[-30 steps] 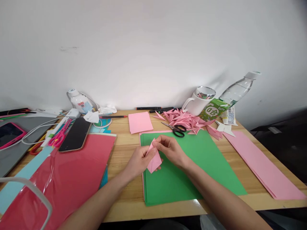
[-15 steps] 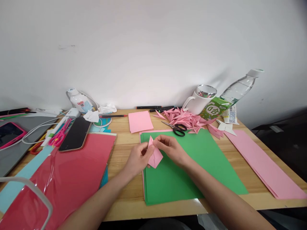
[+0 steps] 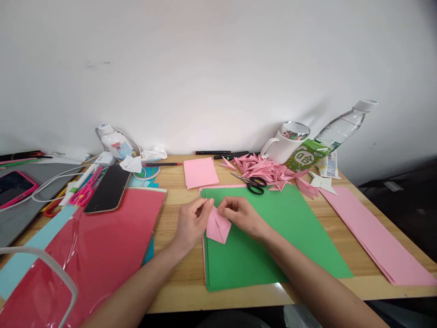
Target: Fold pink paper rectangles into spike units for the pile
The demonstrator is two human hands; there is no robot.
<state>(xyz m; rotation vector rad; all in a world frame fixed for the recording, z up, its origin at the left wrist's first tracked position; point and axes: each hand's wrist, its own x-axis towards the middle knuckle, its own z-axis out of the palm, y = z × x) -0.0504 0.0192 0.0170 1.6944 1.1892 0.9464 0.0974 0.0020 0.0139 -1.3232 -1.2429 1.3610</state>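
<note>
A folded piece of pink origami paper, kite-shaped with a crease line down its middle, is held above the green paper sheets. My left hand pinches its narrow upper end between thumb and index finger. At the paper's right edge, my right hand has its thumb and fingertips closed on it. Parts of the paper's upper end are hidden by my fingers. Beyond the hands lie a stack of pink square paper, black-handled scissors and a heap of folded pink paper pieces.
A white mug, a green carton and a clear bottle stand at the back right. Pink strips lie at right. A phone and a red plastic-covered pack are at left.
My left hand has shifted up and left to the paper's tip, and the paper has turned so its wide end points lower right. My right hand has dropped slightly along the edge.
</note>
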